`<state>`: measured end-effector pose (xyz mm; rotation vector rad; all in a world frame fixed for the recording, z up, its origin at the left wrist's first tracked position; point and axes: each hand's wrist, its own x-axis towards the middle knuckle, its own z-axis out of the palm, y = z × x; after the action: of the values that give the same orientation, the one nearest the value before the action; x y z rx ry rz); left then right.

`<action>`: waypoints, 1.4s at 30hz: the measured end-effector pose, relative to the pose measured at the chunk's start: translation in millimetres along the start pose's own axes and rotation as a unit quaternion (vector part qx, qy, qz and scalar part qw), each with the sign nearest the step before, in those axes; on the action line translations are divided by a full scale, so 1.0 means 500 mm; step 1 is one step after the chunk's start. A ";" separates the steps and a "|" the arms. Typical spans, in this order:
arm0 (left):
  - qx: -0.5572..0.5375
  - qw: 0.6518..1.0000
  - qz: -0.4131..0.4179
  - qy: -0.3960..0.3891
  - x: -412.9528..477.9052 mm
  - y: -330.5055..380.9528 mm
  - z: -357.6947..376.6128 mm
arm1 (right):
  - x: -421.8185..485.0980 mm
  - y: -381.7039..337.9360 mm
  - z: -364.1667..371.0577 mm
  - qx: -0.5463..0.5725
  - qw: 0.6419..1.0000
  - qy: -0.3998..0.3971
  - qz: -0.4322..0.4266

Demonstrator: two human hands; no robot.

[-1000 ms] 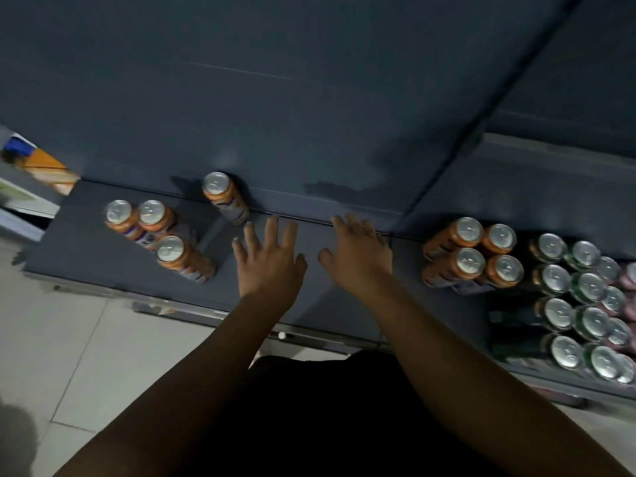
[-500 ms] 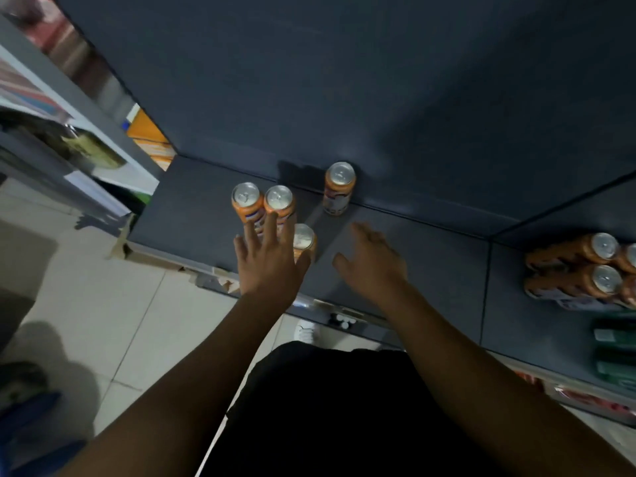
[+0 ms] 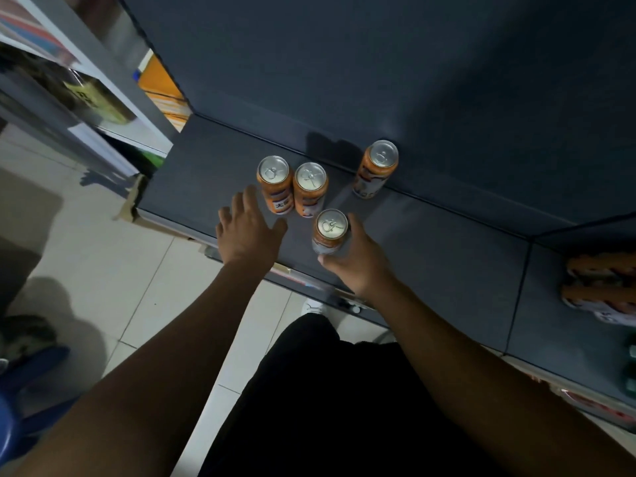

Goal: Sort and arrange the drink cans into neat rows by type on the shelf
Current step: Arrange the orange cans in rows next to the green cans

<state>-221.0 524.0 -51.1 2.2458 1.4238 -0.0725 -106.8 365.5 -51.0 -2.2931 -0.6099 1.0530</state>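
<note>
Four orange drink cans stand upright on the dark grey shelf (image 3: 430, 256). Two of them stand side by side, the left can (image 3: 273, 182) and the middle can (image 3: 309, 187). A back can (image 3: 377, 168) stands against the rear wall, and a front can (image 3: 329, 231) is near the shelf's edge. My right hand (image 3: 359, 261) holds the front can, thumb under its near side and fingers curled round its right side. My left hand (image 3: 247, 232) hovers just left of the pair, fingers spread and straight, holding nothing.
More orange cans (image 3: 599, 287) lie blurred at the right edge, with green cans (image 3: 631, 373) below them. A lighter shelf unit with boxed goods (image 3: 96, 98) stands to the left. A tiled floor (image 3: 103, 253) lies below the shelf edge, and a blue object (image 3: 20, 390) sits at the lower left.
The view swung left, bringing the four orange cans to the centre. My right hand moved to the front can and closed round it. My left hand shifted left, beside the pair.
</note>
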 end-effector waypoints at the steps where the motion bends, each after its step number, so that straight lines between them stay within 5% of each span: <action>1: -0.022 1.000 -0.011 -0.005 0.014 -0.002 0.007 | 0.011 0.005 0.007 0.015 1.000 0.003 -0.001; 10: -0.291 0.955 -0.036 -0.045 0.123 -0.032 0.070 | 0.091 0.063 0.060 0.127 0.991 0.021 -0.019; 19: -0.369 0.926 0.012 -0.082 0.165 -0.027 0.065 | 0.108 0.066 0.064 0.230 0.972 0.030 0.045; 27: -0.460 0.879 -0.045 -0.116 0.088 -0.044 0.017 | 0.056 0.053 0.012 0.384 0.908 0.101 0.134; 36: -0.598 0.759 -0.134 -0.219 0.022 0.029 -0.058 | -0.007 0.000 -0.052 0.527 0.826 0.040 0.195; 42: -0.621 0.724 -0.165 -0.251 0.001 0.082 -0.074 | -0.039 0.006 -0.096 0.616 0.763 0.016 0.196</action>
<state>-193.0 525.9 -3.6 0.7564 1.0012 0.1253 -80.2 338.3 -15.9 -1.2097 0.5403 1.0807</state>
